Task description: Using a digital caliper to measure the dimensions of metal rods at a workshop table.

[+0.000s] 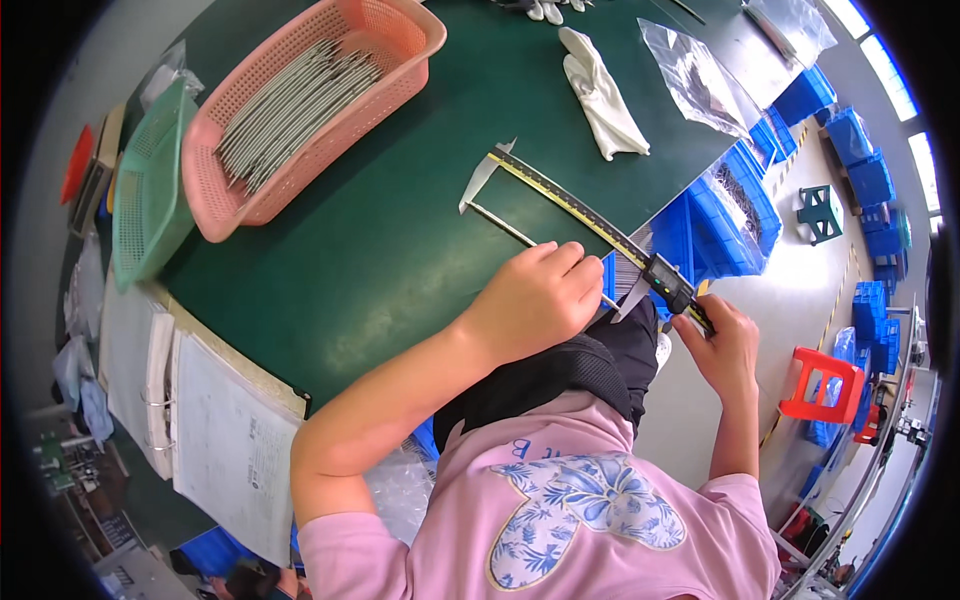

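Note:
My left hand [545, 300] is closed around a thin metal rod [505, 226]. The rod lies lengthwise between the jaws of a digital caliper [580, 207], its far end at the far jaw and its near end by the sliding jaw. My right hand [722, 345] grips the near end of the caliper's beam, just past the display. My left fingers hide the rod's middle. Many similar rods [290, 110] lie in a pink perforated basket [335, 130] on the green table [370, 250], at the far left.
A green basket [150, 190] stands left of the pink one, above an open ring binder [225, 430]. A white glove [600, 95] and a clear plastic bag [690, 75] lie at the far side. Blue bins [735, 215] stand beyond the table's right edge; a red stool [825, 385] is on the floor.

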`<act>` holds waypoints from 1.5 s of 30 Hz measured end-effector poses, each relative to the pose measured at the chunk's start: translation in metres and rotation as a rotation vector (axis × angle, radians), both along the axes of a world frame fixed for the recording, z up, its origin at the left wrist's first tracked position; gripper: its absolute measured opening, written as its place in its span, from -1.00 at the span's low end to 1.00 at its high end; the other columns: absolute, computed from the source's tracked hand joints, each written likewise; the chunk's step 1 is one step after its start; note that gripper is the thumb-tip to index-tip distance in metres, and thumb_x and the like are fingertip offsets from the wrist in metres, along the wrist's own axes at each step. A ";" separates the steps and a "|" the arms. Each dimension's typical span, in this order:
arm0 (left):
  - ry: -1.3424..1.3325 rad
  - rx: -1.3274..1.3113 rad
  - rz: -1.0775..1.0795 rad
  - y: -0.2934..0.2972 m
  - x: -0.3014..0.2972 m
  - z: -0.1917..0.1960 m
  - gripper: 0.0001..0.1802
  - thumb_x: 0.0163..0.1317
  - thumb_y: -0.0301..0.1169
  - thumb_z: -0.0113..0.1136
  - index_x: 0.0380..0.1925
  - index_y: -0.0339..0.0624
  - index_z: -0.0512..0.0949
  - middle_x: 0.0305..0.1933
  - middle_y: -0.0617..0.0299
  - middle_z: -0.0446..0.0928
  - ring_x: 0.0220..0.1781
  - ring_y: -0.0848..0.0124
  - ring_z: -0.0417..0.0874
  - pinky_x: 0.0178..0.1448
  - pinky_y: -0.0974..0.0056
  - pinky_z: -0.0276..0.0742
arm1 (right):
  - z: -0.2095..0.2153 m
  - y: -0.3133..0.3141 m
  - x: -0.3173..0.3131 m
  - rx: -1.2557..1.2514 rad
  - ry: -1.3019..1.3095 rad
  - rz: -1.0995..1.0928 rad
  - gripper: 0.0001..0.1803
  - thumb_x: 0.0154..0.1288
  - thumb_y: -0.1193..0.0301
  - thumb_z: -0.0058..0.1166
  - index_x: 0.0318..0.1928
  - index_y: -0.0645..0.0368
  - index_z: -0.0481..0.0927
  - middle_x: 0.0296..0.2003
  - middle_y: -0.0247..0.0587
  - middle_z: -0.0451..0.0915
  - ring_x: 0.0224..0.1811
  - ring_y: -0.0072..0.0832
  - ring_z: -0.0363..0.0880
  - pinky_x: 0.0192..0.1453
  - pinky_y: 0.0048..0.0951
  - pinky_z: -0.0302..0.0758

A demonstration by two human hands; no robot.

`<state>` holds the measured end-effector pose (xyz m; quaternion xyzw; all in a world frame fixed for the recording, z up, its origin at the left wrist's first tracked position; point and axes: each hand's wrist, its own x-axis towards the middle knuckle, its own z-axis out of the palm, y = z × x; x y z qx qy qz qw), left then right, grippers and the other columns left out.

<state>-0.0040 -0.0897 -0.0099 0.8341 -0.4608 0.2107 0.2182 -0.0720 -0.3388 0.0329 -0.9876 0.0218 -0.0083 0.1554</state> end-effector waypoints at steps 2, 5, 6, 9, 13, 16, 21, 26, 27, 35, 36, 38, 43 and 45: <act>-0.003 0.011 0.008 0.000 -0.002 0.002 -0.78 -0.17 -0.44 0.14 -0.43 -0.22 0.54 -0.30 0.24 0.49 -0.16 0.32 0.54 -0.10 0.25 0.56 | -0.001 -0.001 0.000 0.003 0.011 0.064 -0.67 0.03 0.22 0.27 -0.32 0.21 0.56 -0.51 -0.13 0.52 -0.58 -0.26 0.51 -0.46 -0.34 0.38; 0.012 0.014 0.015 0.002 -0.003 0.003 -0.79 -0.15 -0.44 0.14 -0.42 -0.22 0.54 -0.30 0.24 0.49 -0.14 0.32 0.54 -0.05 0.23 0.57 | -0.007 0.000 0.001 0.108 -0.067 0.131 -0.70 0.06 0.30 0.24 -0.26 0.22 0.53 -0.51 -0.15 0.50 -0.59 -0.29 0.49 -0.48 -0.35 0.37; 0.027 0.007 0.019 0.002 -0.002 0.004 -0.79 -0.14 -0.44 0.14 -0.41 -0.22 0.54 -0.30 0.24 0.49 -0.13 0.32 0.54 -0.03 0.22 0.58 | -0.008 0.000 0.001 0.111 -0.065 0.131 -0.70 0.06 0.30 0.24 -0.26 0.22 0.53 -0.51 -0.15 0.50 -0.59 -0.29 0.49 -0.48 -0.35 0.37; 0.036 -0.003 0.024 0.002 -0.002 0.004 -0.79 -0.13 -0.44 0.14 -0.40 -0.22 0.55 -0.30 0.23 0.49 -0.13 0.32 0.54 -0.01 0.21 0.57 | -0.009 0.001 0.000 0.158 -0.077 0.170 -0.72 0.09 0.37 0.21 -0.21 0.22 0.50 -0.51 -0.16 0.48 -0.60 -0.32 0.48 -0.50 -0.37 0.37; 0.039 -0.012 0.025 0.003 -0.001 0.004 -0.79 -0.12 -0.45 0.14 -0.40 -0.22 0.55 -0.30 0.23 0.49 -0.13 0.31 0.54 -0.01 0.20 0.57 | -0.009 0.002 0.000 0.152 -0.068 0.180 -0.74 0.09 0.40 0.18 -0.21 0.23 0.50 -0.52 -0.16 0.47 -0.61 -0.34 0.46 -0.51 -0.39 0.36; 0.038 -0.014 0.030 0.003 -0.001 0.005 -0.80 -0.12 -0.45 0.15 -0.41 -0.22 0.56 -0.29 0.22 0.49 -0.13 0.31 0.54 -0.02 0.21 0.57 | -0.010 0.002 -0.001 0.161 -0.061 0.174 -0.74 0.09 0.41 0.18 -0.21 0.23 0.50 -0.52 -0.16 0.47 -0.61 -0.34 0.46 -0.52 -0.39 0.36; 0.027 -0.032 0.036 0.003 -0.001 0.006 -0.82 -0.13 -0.46 0.15 -0.44 -0.23 0.56 -0.32 0.22 0.49 -0.15 0.30 0.54 -0.05 0.24 0.57 | -0.011 0.002 -0.003 0.173 -0.060 0.163 -0.74 0.08 0.41 0.18 -0.22 0.24 0.50 -0.50 -0.15 0.49 -0.60 -0.33 0.47 -0.51 -0.39 0.37; 0.017 -0.054 0.042 0.002 -0.002 0.004 -0.83 -0.15 -0.47 0.16 -0.46 -0.23 0.55 -0.35 0.23 0.48 -0.17 0.32 0.55 -0.14 0.30 0.56 | -0.012 0.002 -0.004 0.193 -0.049 0.147 -0.73 0.08 0.40 0.19 -0.23 0.25 0.50 -0.49 -0.14 0.50 -0.59 -0.32 0.48 -0.50 -0.39 0.37; 0.010 -0.057 0.046 0.002 -0.002 0.005 -0.83 -0.15 -0.47 0.16 -0.46 -0.23 0.55 -0.35 0.24 0.48 -0.18 0.33 0.55 -0.17 0.32 0.55 | -0.012 0.002 -0.004 0.194 -0.050 0.147 -0.73 0.08 0.40 0.19 -0.23 0.25 0.50 -0.49 -0.14 0.50 -0.59 -0.32 0.48 -0.50 -0.39 0.37; 0.023 -0.052 0.042 0.003 -0.001 0.008 -0.83 -0.16 -0.47 0.15 -0.46 -0.20 0.55 -0.35 0.27 0.48 -0.20 0.33 0.56 -0.22 0.34 0.55 | -0.012 0.000 -0.003 0.160 -0.058 0.136 -0.72 0.07 0.35 0.22 -0.24 0.23 0.52 -0.49 -0.16 0.53 -0.60 -0.33 0.49 -0.50 -0.41 0.39; 0.027 -0.050 0.049 0.003 0.000 0.010 -0.82 -0.16 -0.47 0.15 -0.46 -0.19 0.55 -0.35 0.27 0.48 -0.21 0.33 0.56 -0.24 0.34 0.55 | -0.011 0.000 -0.003 0.150 -0.051 0.112 -0.72 0.07 0.35 0.22 -0.24 0.23 0.52 -0.49 -0.16 0.53 -0.60 -0.33 0.49 -0.50 -0.41 0.39; 0.037 -0.063 0.029 0.005 0.000 0.010 -0.80 -0.18 -0.48 0.16 -0.43 -0.18 0.57 -0.34 0.28 0.49 -0.20 0.34 0.57 -0.27 0.34 0.54 | -0.011 0.002 -0.001 0.150 -0.079 0.138 -0.71 0.07 0.32 0.23 -0.25 0.22 0.54 -0.48 -0.16 0.56 -0.59 -0.33 0.52 -0.50 -0.41 0.42; 0.018 -0.042 0.035 0.008 0.001 0.006 -0.80 -0.21 -0.48 0.17 -0.47 -0.24 0.53 -0.31 0.21 0.49 -0.17 0.30 0.54 -0.07 0.25 0.57 | -0.014 0.003 0.000 0.132 -0.099 0.123 -0.70 0.05 0.26 0.25 -0.29 0.19 0.55 -0.48 -0.17 0.57 -0.58 -0.29 0.54 -0.50 -0.39 0.43; 0.019 -0.045 0.029 0.008 0.001 0.006 -0.78 -0.22 -0.48 0.18 -0.46 -0.24 0.54 -0.30 0.21 0.49 -0.17 0.30 0.54 -0.06 0.25 0.57 | -0.013 0.003 -0.001 0.110 -0.091 0.128 -0.70 0.05 0.24 0.25 -0.31 0.18 0.55 -0.49 -0.18 0.57 -0.57 -0.26 0.53 -0.51 -0.36 0.42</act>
